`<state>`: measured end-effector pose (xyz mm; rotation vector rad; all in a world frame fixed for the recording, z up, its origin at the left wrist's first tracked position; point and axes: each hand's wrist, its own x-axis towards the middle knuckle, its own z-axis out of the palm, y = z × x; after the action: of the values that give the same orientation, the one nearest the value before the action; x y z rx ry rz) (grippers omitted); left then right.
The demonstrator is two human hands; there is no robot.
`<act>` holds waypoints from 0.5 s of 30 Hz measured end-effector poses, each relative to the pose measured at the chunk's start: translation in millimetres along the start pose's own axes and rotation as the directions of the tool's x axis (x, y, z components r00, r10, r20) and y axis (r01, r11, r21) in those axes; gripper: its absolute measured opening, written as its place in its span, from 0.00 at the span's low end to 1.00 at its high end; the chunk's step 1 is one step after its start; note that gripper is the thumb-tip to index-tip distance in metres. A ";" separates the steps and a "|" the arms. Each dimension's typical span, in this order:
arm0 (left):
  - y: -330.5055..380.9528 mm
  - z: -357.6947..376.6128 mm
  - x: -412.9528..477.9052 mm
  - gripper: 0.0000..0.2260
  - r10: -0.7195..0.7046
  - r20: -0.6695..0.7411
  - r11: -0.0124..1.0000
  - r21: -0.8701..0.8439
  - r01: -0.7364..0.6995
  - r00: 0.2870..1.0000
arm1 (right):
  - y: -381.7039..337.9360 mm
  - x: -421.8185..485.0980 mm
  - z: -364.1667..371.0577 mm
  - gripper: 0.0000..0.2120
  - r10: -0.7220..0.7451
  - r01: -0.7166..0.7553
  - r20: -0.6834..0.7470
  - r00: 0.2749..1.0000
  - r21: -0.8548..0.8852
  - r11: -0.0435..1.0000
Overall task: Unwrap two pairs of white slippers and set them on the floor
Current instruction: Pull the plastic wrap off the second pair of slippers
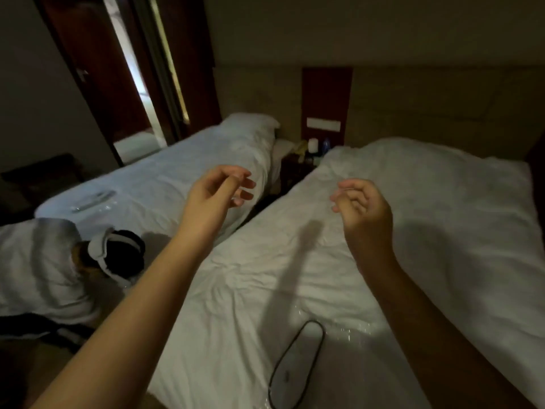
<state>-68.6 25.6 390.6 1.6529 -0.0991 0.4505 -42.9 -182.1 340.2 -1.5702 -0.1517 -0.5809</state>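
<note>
— Where are the hands?

— Both are raised above the near bed (pixel 413 231). The left hand (pixel 218 187) hangs over that bed's left edge, fingers loosely curled and apart, holding nothing. The right hand (pixel 361 206) hovers over the middle of the bed, fingers also slack and half curled, empty too.

— And the slippers?

— One wrapped slipper (pixel 296 364), white with a dark rim, lies at the near edge of the bed, below and between the two forearms. Crinkled clear plastic wrap (pixel 354 330) glints just beside it, on its right. Whether a second slipper sits under it I cannot tell.

— Anything on the other bed?

— A wrapped packet (pixel 94 200) lies near the foot corner of the far bed (pixel 188 160); it is too blurred to name. A second person (pixel 53 267) in white bends low by that bed's near edge. A nightstand (pixel 296 169) stands between the two beds at the head end.
</note>
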 end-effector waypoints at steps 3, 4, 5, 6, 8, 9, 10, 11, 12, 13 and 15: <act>-68.9 14.8 14.6 0.10 -0.124 0.035 0.992 -0.009 0.124 0.992 | 66.0 -0.2 4.5 0.04 0.104 -0.104 -0.009 0.995 -0.084 0.991; -93.7 18.7 16.2 0.10 -0.172 0.050 0.985 0.006 0.172 0.984 | 88.7 -4.4 4.8 0.04 0.154 -0.154 -0.014 0.988 -0.091 0.984; -118.1 22.8 16.4 0.09 -0.218 0.065 0.976 0.023 0.217 0.974 | 110.5 -10.3 5.0 0.05 0.203 -0.205 -0.023 0.979 -0.107 0.973; -142.3 26.8 15.0 0.09 -0.263 0.080 0.965 0.040 0.260 0.962 | 131.4 -18.4 4.9 0.07 0.252 -0.255 -0.037 0.967 -0.119 0.960; -193.8 34.8 7.3 0.08 -0.360 0.108 0.932 0.078 0.353 0.927 | 174.9 -38.1 3.9 0.09 0.322 -0.331 -0.078 0.943 -0.153 0.931; -220.1 38.7 0.4 0.08 -0.416 0.118 0.909 0.097 0.406 0.902 | 197.1 -50.6 2.8 0.11 0.342 -0.355 -0.099 0.935 -0.201 0.913; -247.0 42.5 -7.9 0.07 -0.470 0.128 0.882 0.113 0.458 0.873 | 219.5 -63.3 1.6 0.12 0.373 -0.390 -0.116 0.921 -0.250 0.886; -274.2 46.5 -17.7 0.07 -0.527 0.135 0.849 0.124 0.513 0.839 | 241.5 -76.2 0.1 0.12 0.429 -0.447 -0.128 0.894 -0.277 0.850; -300.9 50.8 -29.1 0.06 -0.587 0.147 0.809 0.142 0.570 0.796 | 262.8 -91.2 -0.9 0.12 0.501 -0.518 -0.133 0.855 -0.275 0.810; -326.7 55.6 -41.4 0.05 -0.641 0.165 0.767 0.173 0.618 0.750 | 283.8 -107.2 -2.0 0.11 0.573 -0.588 -0.143 0.807 -0.274 0.761; -373.0 63.5 -69.0 0.03 -0.729 0.178 0.683 0.249 0.687 0.660 | 318.0 -140.9 -1.5 0.09 0.670 -0.686 -0.171 0.722 -0.306 0.661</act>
<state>3.5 3.0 13.5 1.7502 0.4016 -0.3883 -25.3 -180.5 -7.2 -1.8011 0.6013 -0.0307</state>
